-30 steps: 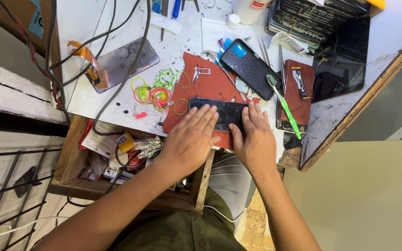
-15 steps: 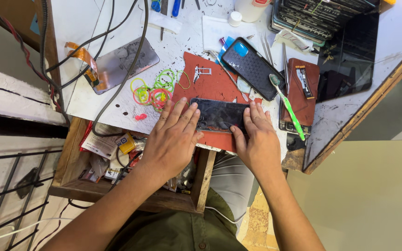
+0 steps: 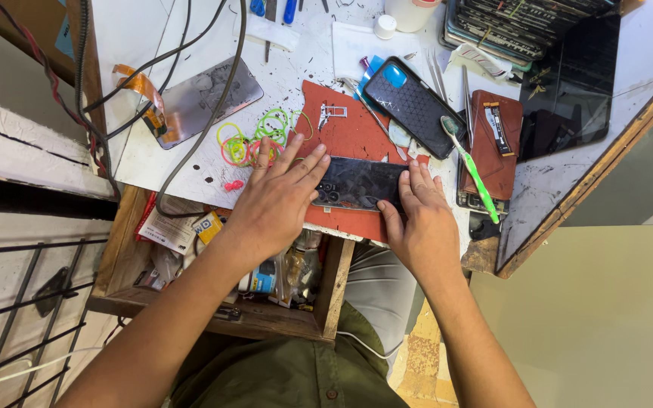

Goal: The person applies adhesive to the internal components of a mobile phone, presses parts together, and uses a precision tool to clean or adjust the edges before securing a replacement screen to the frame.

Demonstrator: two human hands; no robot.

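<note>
- One dark phone (image 3: 360, 183) lies flat on a red mat (image 3: 357, 136) at the near edge of the white bench (image 3: 304, 60), between the two hands.
- The left hand (image 3: 277, 200) rests flat, its fingers (image 3: 296, 162) spread apart, tips touching the phone's camera end.
- The right hand (image 3: 421, 219) lies flat on the other end, fingers (image 3: 417, 181) close together and pressed on the glass; neither hand grips it.
- Beyond the right fingers: one phone in a dark textured case (image 3: 413, 106), one green toothbrush (image 3: 470, 166), one brown case (image 3: 493, 143).
- Beyond the left fingers: a cluster of coloured rubber bands (image 3: 255, 136), too tangled to count, and one silver phone back (image 3: 202, 98).
- Below the left wrist, one open wooden drawer (image 3: 228, 264) full of small parts.
- Against half a second ago, the left fingers reach slightly further up over the bands; the phone lies as before.
</note>
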